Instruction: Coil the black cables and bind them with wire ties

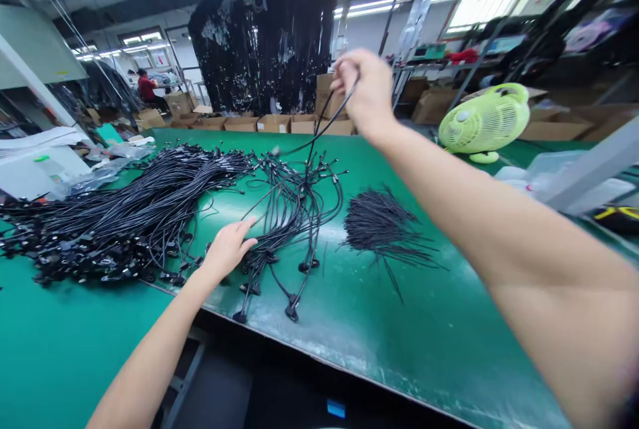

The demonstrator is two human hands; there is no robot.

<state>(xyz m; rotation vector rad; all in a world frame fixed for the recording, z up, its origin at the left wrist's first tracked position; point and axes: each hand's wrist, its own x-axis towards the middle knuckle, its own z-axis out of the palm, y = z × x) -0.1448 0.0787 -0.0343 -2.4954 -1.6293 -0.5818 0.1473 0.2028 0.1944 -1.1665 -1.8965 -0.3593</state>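
Note:
My right hand (pixel 367 86) is raised above the far side of the green table, its fingers closed on a black cable (pixel 327 126). That cable hangs in a loop down toward a loose, tangled pile of black cables (pixel 294 216) with plugs at their near ends. Low over the left side of this pile is my left hand (pixel 228 249), thumb and forefinger apart. Whether it touches the cables under it I cannot tell. Left of it lies a large bundle of similar cables (pixel 134 206). A heap of thin black ties or short wires (pixel 379 223) rests to the right.
The green table (pixel 399 342) has its near edge just below the cable plugs. A light green fan (pixel 484 120) stands at the back right. Cardboard boxes (pixel 273 124) line the far edge. Plastic bags (pixel 112 163) and papers sit at the left; a person (pixel 146 86) is far back.

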